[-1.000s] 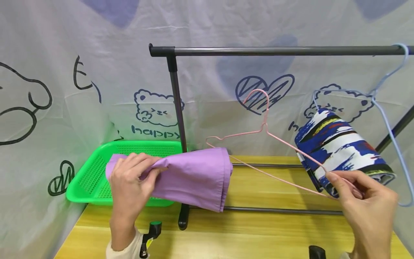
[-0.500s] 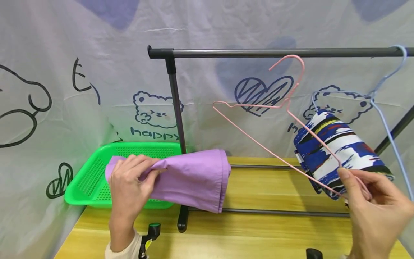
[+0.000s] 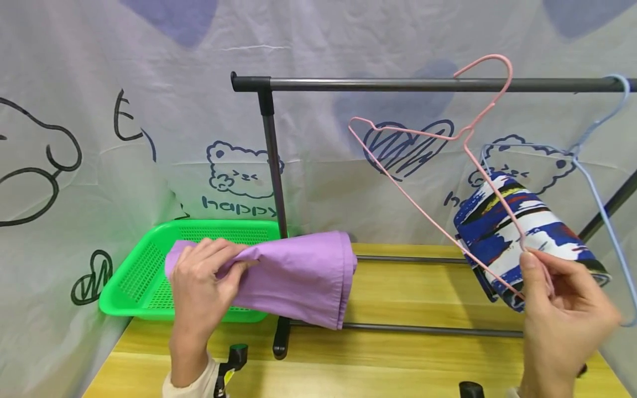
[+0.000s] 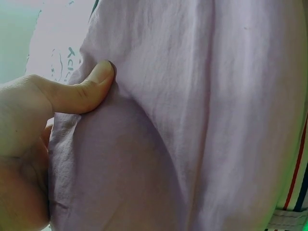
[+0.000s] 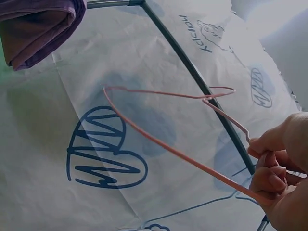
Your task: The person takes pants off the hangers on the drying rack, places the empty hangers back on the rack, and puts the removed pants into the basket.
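Crossing the dark rail [image 3: 368, 84] with its hook, the pink hanger [image 3: 468, 131] is pinched at one lower corner by the thumb and curled fingers of the right hand [image 3: 567, 309]. Its hook has just been raised to rail height; by this, it is judged, the hanger is brought close to being hung, though whether the rail is touched cannot be told. Half a second ago the hook was held lower, and a second ago it was well below the rail. The purple cloth [image 3: 308, 282], folded, is gripped by the left hand [image 3: 206, 276] in front of the green basket [image 3: 134, 311]; little change is seen there. Farther right, the patterned cloth [image 3: 552, 232] is left beside the blue hanger [image 3: 575, 150], hooked on the rail, and is partly overlapped by the pink wire.
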`<move>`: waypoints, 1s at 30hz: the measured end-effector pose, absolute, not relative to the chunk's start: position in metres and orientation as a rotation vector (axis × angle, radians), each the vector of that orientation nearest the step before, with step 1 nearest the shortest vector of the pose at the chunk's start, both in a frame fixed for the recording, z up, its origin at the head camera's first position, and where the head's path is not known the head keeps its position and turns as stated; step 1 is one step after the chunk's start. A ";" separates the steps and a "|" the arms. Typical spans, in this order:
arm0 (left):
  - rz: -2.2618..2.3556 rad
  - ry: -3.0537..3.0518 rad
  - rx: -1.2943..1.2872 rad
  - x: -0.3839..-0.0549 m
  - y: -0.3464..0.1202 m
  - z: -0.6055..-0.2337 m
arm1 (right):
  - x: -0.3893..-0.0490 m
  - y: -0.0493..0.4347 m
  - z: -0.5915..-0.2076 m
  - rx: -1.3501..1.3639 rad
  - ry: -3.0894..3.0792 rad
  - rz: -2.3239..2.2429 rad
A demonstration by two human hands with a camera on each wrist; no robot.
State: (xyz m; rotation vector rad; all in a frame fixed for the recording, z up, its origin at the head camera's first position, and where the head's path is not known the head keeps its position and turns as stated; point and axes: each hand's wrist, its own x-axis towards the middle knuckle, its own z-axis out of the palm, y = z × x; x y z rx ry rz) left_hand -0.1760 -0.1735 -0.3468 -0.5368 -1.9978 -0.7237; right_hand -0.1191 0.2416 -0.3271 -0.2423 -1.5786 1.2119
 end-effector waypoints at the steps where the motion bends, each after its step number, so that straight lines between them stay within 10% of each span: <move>1: -0.724 -1.999 -0.537 -0.176 -0.174 -0.347 | -0.120 0.241 -0.328 -0.235 -1.581 1.209; 30: -0.717 -2.034 -0.565 -0.181 -0.169 -0.349 | -0.117 0.235 -0.327 -0.235 -1.765 1.031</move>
